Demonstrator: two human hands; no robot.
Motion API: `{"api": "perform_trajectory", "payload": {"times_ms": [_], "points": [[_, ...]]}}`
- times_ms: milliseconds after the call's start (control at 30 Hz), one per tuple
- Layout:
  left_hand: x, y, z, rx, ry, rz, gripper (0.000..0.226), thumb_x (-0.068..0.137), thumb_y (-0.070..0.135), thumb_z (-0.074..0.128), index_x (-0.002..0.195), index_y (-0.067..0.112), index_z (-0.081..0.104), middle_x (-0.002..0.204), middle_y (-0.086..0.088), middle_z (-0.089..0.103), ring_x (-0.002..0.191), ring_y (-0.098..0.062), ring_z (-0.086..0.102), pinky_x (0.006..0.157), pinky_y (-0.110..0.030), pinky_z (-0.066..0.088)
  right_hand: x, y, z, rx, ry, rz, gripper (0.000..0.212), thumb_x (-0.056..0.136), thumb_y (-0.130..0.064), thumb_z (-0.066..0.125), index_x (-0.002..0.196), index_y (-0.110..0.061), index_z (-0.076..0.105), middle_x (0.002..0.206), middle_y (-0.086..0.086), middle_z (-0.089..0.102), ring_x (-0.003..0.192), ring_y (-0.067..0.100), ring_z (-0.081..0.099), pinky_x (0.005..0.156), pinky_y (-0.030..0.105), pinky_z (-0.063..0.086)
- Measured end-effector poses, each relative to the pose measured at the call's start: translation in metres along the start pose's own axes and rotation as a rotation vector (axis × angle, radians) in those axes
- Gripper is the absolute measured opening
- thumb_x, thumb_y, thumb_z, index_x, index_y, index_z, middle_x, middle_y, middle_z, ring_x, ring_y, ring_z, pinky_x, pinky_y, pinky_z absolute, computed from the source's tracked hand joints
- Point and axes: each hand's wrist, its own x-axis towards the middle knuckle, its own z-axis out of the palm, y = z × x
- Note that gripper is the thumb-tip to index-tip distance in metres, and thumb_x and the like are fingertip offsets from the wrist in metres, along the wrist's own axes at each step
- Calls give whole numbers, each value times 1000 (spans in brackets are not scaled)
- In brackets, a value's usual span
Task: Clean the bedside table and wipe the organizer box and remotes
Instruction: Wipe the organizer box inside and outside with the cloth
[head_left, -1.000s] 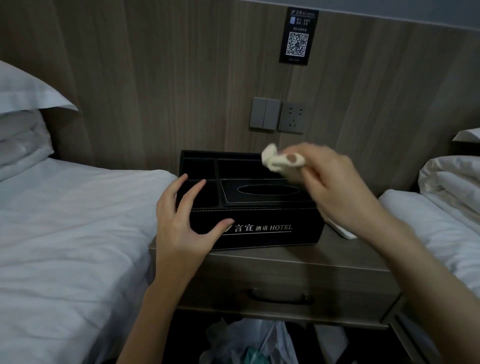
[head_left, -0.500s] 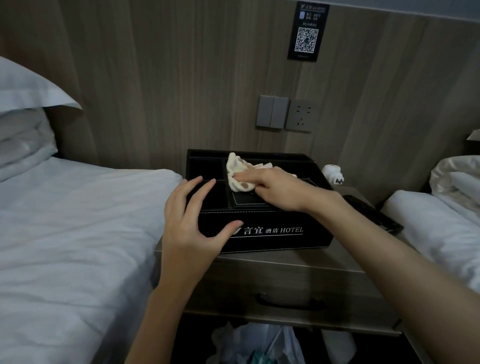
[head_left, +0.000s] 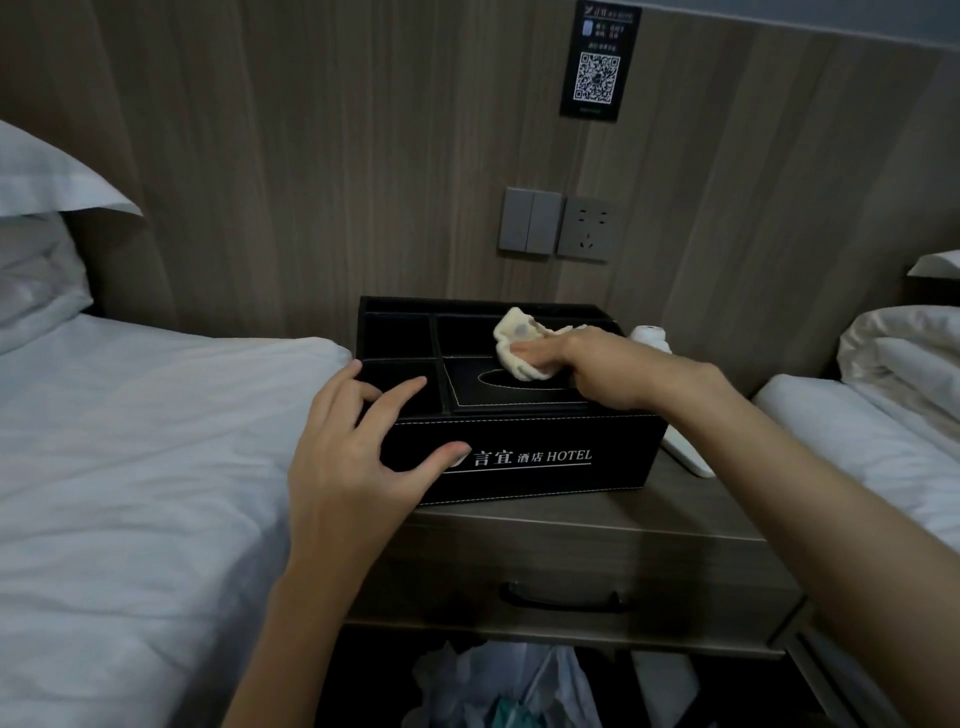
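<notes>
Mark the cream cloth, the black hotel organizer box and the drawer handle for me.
cream crumpled cloth (head_left: 514, 332), head view, on its bunched upper fold.
black leather-look organizer box (head_left: 618, 457), head view, on its front wall.
dark curved drawer handle (head_left: 563, 604), head view, on its middle.

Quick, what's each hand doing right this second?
Left hand: open, fingers spread, steadying the organizer box.
Right hand: closed on the cloth, pressing it onto the box top.
</notes>
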Motion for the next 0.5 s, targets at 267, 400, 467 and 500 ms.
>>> {"api": "perform_trajectory", "payload": {"times_ms": [267, 400, 467, 500], "points": [[-1, 5, 1, -69, -19, -79, 55, 73, 57, 71, 114, 19, 69, 95, 0, 55, 126, -21, 46, 93, -5, 31, -17, 24, -8, -45, 97, 191, 25, 93, -21, 52, 103, -36, 68, 81, -22, 56, 93, 11, 57, 97, 40, 42], [0, 6, 1, -86, -13, -90, 55, 73, 56, 70, 113, 19, 70, 94, 0, 53, 124, -23, 47, 96, 1, 24, -26, 8, -13, -42, 143, 238, 39, 88, -17, 52, 108, -48, 66, 92, -11, 62, 99, 18, 58, 94, 40, 44], [0, 7, 1, -93, -8, -92, 54, 73, 56, 70, 112, 19, 69, 93, 0, 52, 124, -25, 47, 96, 1, 23, -35, 4, -14, -69, 177, 235, 40, 85, -15, 55, 110, -44, 67, 102, -3, 67, 100, 21, 60, 90, 36, 44], [0, 7, 1, -97, -5, -91, 54, 72, 55, 71, 112, 19, 69, 93, 0, 52, 124, -26, 48, 96, 2, 23, -41, 2, -13, -102, 186, 226, 33, 87, -16, 57, 109, -37, 69, 106, 2, 69, 101, 22, 60, 89, 36, 42]]}}
